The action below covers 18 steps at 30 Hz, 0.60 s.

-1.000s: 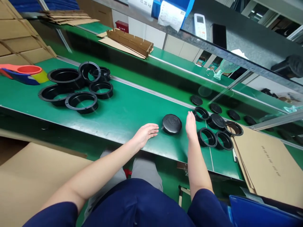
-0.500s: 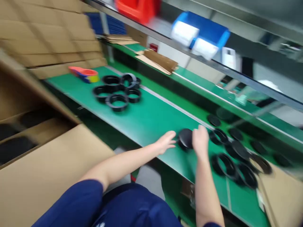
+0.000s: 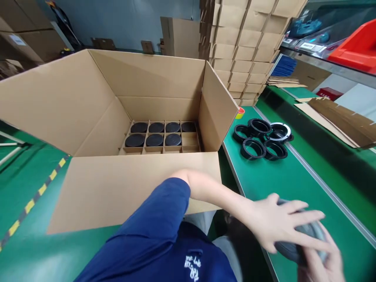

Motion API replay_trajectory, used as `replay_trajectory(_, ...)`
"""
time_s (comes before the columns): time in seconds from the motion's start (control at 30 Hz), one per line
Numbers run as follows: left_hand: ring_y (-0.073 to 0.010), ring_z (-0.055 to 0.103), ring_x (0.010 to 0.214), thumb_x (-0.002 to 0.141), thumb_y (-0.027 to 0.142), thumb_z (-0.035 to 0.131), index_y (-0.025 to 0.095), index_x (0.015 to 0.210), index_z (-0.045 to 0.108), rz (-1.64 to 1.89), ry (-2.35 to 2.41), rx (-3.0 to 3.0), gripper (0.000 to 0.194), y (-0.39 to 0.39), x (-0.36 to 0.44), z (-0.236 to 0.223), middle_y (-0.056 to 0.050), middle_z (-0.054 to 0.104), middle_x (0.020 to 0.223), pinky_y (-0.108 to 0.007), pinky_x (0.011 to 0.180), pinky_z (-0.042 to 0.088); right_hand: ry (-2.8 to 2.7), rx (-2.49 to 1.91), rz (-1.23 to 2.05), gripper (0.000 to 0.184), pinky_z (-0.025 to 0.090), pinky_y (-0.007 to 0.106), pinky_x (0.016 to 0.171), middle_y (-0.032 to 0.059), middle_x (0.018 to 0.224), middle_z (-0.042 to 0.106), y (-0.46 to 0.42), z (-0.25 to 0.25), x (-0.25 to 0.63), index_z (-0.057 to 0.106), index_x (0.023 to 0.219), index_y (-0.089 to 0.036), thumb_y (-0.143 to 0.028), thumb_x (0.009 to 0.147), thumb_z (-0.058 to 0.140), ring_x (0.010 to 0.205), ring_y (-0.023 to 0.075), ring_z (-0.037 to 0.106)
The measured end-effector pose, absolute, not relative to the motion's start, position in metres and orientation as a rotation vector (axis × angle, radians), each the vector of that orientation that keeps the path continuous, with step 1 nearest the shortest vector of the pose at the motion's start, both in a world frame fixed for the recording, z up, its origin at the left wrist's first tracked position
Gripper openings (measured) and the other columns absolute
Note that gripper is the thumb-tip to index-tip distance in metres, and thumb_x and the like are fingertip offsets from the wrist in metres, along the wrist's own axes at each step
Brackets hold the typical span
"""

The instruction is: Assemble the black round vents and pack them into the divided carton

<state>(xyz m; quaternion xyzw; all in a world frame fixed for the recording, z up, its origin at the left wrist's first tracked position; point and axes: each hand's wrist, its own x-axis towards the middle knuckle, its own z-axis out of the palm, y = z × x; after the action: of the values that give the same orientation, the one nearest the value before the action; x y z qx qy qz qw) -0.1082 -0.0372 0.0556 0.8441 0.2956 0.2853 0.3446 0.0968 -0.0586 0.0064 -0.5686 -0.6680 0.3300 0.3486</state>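
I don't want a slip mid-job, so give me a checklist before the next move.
1. Left hand on the black round part: ok, fingers spread over it.
2. Right hand gripping firmly: cannot tell, blurred.
3. Tan cardboard box open: ok, flaps folded out.
4. Black round discs in the box: ok, seven show.
5. Cells by the front flap: cannot tell, partly hidden.
6. Black open rings apart from the hands: ok, grouped on the green tabletop.

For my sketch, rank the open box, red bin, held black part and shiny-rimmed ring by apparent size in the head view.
1. Open box
2. Red bin and held black part: unsure, one cut off, one partly covered
3. Shiny-rimmed ring
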Motion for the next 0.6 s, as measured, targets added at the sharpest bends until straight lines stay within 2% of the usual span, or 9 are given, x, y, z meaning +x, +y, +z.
replay_trajectory(0.07, -0.0484, 0.022, 0.150, 0.055, 0.020, 0.092, 0.041, 0.145, 0.056, 0.767, 0.879, 2.161, 0.099, -0.049, -0.156, 0.073, 0.001, 0.030, 0.164, -0.064, 0.121, 0.020, -1.530, -1.383, 1.221, 0.075, 0.053, 0.061, 0.104, 0.0091, 0.162, 0.037, -0.054, 0.007, 0.067, 0.028, 0.159, -0.042, -0.070, 0.092, 0.046, 0.144, 0.0381, 0.042)
replay_trajectory(0.13, -0.0552, 0.031, 0.143, 0.048, 0.010, 0.091, 0.035, 0.140, 0.064, 0.810, 0.968, 1.980, 0.099, -0.061, -0.208, 0.087, -0.009, 0.044, 0.154, -0.068, 0.121, 0.020, -1.541, -1.306, 1.377, 0.074, 0.050, 0.059, 0.109, 0.0095, 0.160, 0.042, -0.047, 0.004, 0.052, 0.041, 0.155, -0.036, -0.069, 0.090, 0.054, 0.141, 0.0392, 0.047)
replay_trajectory(0.2, -0.0552, 0.033, 0.140, 0.045, 0.006, 0.091, 0.029, 0.132, 0.070, 0.815, 1.052, 1.698, 0.092, -0.074, -0.264, 0.098, -0.013, 0.053, 0.143, -0.065, 0.123, 0.017, -1.600, -1.368, 1.277, 0.069, 0.047, 0.059, 0.112, 0.0089, 0.152, 0.052, -0.036, -0.003, 0.056, 0.054, 0.146, -0.037, -0.070, 0.086, 0.060, 0.134, 0.0405, 0.055)
replay_trajectory(0.3, -0.0514, 0.034, 0.140, 0.044, 0.012, 0.095, 0.025, 0.129, 0.071, 0.853, 1.272, 1.496, 0.090, -0.082, -0.351, 0.100, -0.014, 0.057, 0.136, -0.061, 0.125, 0.011, -1.564, -1.564, 1.042, 0.066, 0.049, 0.063, 0.109, 0.0091, 0.137, 0.064, -0.021, -0.025, 0.092, 0.062, 0.137, -0.037, -0.071, 0.081, 0.066, 0.121, 0.0429, 0.063)
replay_trajectory(0.37, -0.0480, 0.035, 0.141, 0.050, 0.021, 0.098, 0.028, 0.135, 0.066, 0.928, 1.598, 1.490, 0.091, -0.070, -0.401, 0.084, -0.013, 0.056, 0.139, -0.060, 0.124, 0.014, -1.519, -1.694, 0.916, 0.068, 0.052, 0.064, 0.103, 0.0109, 0.129, 0.068, -0.015, -0.045, 0.117, 0.064, 0.134, -0.034, -0.072, 0.078, 0.066, 0.115, 0.0442, 0.066)
replay_trajectory(0.43, -0.0477, 0.029, 0.145, 0.054, 0.031, 0.099, 0.031, 0.143, 0.059, 0.923, 1.982, 1.454, 0.098, -0.045, -0.438, 0.054, -0.014, 0.048, 0.147, -0.061, 0.123, 0.017, -1.539, -1.820, 0.789, 0.069, 0.054, 0.065, 0.099, 0.0137, 0.122, 0.070, -0.012, -0.066, 0.133, 0.066, 0.128, -0.030, -0.075, 0.076, 0.063, 0.110, 0.0454, 0.067)
replay_trajectory(0.53, -0.0529, 0.013, 0.149, 0.059, 0.043, 0.096, 0.029, 0.153, 0.047, 0.723, 2.291, 1.385, 0.106, 0.006, -0.467, -0.003, -0.022, 0.027, 0.161, -0.070, 0.117, 0.015, -1.790, -1.871, 0.539, 0.074, 0.050, 0.069, 0.099, 0.0191, 0.119, 0.069, -0.011, -0.089, 0.136, 0.070, 0.119, -0.023, -0.081, 0.077, 0.050, 0.110, 0.0489, 0.065)
replay_trajectory(0.6, -0.0562, 0.012, 0.148, 0.059, 0.048, 0.095, 0.025, 0.154, 0.045, 0.595, 2.322, 1.362, 0.109, 0.036, -0.475, -0.037, -0.027, 0.019, 0.163, -0.073, 0.114, 0.016, -1.974, -1.788, 0.342, 0.078, 0.046, 0.070, 0.101, 0.0218, 0.121, 0.067, -0.012, -0.098, 0.130, 0.071, 0.117, -0.017, -0.080, 0.081, 0.041, 0.113, 0.0503, 0.062)
